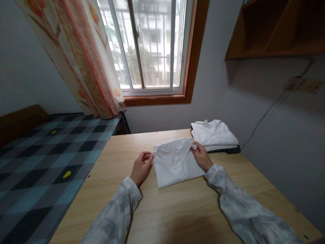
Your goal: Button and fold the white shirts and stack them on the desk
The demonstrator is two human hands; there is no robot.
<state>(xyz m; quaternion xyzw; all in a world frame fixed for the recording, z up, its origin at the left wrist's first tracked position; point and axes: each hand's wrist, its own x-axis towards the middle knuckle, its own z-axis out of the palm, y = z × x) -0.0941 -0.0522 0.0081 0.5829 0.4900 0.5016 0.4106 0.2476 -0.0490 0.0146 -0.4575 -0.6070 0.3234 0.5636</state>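
Observation:
A folded white collared shirt (177, 169) lies on the wooden table, its collar toward the window. My left hand (142, 166) is closed at the shirt's upper left corner, with thumb and fingertips pinching the edge beside the collar. On the other side, my right hand (201, 156) grips the upper right corner, where a bit of cloth bunches up between the fingers. Just beyond my right hand sits a stack of folded shirts (213, 133), white ones on top and a dark striped piece at the bottom.
The wooden table (106, 200) runs up near the wall below the window (152, 47). At the left is a bed with a checked cover (63, 162), and a floral curtain (83, 61) hangs over its far end. A cable (265, 113) runs down the right wall beneath a wooden shelf (274, 51).

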